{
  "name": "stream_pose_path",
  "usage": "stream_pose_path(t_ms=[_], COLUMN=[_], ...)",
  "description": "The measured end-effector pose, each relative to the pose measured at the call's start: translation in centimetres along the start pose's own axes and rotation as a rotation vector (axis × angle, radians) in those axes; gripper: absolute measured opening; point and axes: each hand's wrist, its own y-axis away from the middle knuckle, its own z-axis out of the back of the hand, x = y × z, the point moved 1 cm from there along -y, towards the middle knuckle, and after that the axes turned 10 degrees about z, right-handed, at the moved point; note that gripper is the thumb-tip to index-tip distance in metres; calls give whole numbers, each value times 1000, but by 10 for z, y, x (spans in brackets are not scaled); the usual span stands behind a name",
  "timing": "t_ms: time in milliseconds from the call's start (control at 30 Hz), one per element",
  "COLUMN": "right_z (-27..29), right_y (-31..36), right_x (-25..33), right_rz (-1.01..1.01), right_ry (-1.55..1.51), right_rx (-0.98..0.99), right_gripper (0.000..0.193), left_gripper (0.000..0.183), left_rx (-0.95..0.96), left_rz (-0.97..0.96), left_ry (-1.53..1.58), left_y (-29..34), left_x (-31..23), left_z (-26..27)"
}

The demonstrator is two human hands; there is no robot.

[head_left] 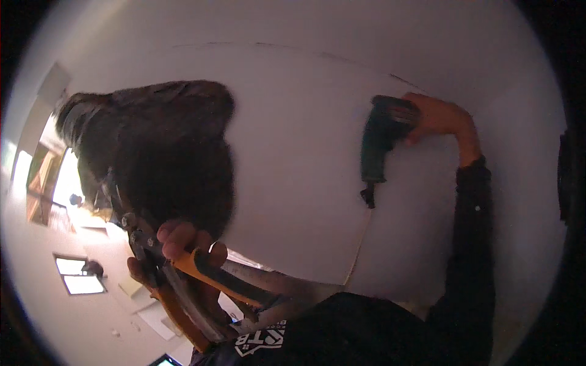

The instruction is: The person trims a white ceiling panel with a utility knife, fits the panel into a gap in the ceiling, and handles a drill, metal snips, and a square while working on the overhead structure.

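Note:
My left hand [183, 241] is low on the left, its fingers closed around a cutter-like hand tool [226, 279] with two long orange and black handles. The tool's bolted metal head points up and left. Close above it is a large dark, rough-textured mass [152, 146]; I cannot tell what it is, or whether the tool touches it. At the upper right, my right hand [436, 116] grips a green pistol-shaped tool [387, 131] by its upper part. The tool's handle hangs downward, and a thin pale cord [360, 247] runs from its end toward my dark shirt.
A pale smooth surface [299, 152] fills the middle, with a thin dark line along its top. A pale strip [287, 282] crosses by my shirt. Bright window openings [82, 274] and wooden pieces [43, 177] are at the far left.

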Motion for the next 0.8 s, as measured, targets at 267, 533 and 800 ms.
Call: stream_pose_path(t_ms=[267,533,800], right_z=[17,-16,24], right_y=[25,-8,-28], right_x=[-3,-8,145], right_rz=[-80,188,708], right_ry=[-108,-84,-249], right_rx=[-115,-382,-274], right_gripper=[101,92,87], left_gripper=[60,59,39], left_rx=[6,-214,-437], left_rz=[-107,-279,-427], left_ry=[60,1,-400], left_y=[19,45,87], left_x=[-7,-1,-56], left_z=[6,6,38])
